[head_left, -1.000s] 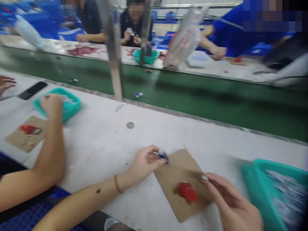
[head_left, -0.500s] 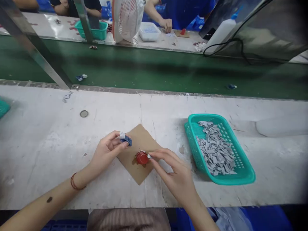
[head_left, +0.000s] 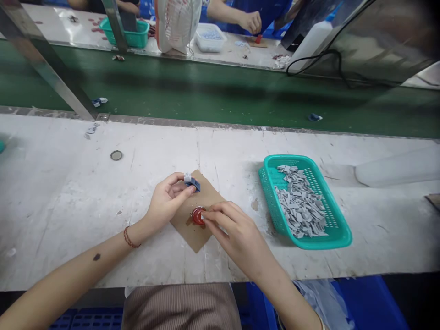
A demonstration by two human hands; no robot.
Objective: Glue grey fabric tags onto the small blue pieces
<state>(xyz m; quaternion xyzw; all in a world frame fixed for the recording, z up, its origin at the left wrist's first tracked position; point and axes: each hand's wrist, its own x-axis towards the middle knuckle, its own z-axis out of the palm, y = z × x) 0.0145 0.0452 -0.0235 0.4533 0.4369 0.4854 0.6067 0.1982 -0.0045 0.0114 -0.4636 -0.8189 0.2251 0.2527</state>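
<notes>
My left hand [head_left: 168,197] is closed on a small blue and light-grey plastic part [head_left: 192,182], held above the upper part of a brown cardboard square [head_left: 185,231]. A small round red cap [head_left: 197,215] rests on the cardboard, with a shiny wet look and dark wet stains around it. With thumb and fingertips, my right hand [head_left: 237,229] pinches a small light-grey piece [head_left: 202,216] at the right side of the red cap. Whether the piece touches the inside of the cap, I cannot tell.
To the right stands a green basket [head_left: 263,183] of small grey pieces. A metal bottle cap [head_left: 116,155] lies left on the white table. Beyond runs a green conveyor belt [head_left: 206,91] with blue-grey parts [head_left: 315,117] on it. Across it, a co-worker's hand [head_left: 252,22] works near a white tub [head_left: 210,46].
My right hand has brought the grey piece leftward to the red cap. My left hand has moved up and right with the blue part. The co-worker's hand has shifted right; the view has shifted slightly.
</notes>
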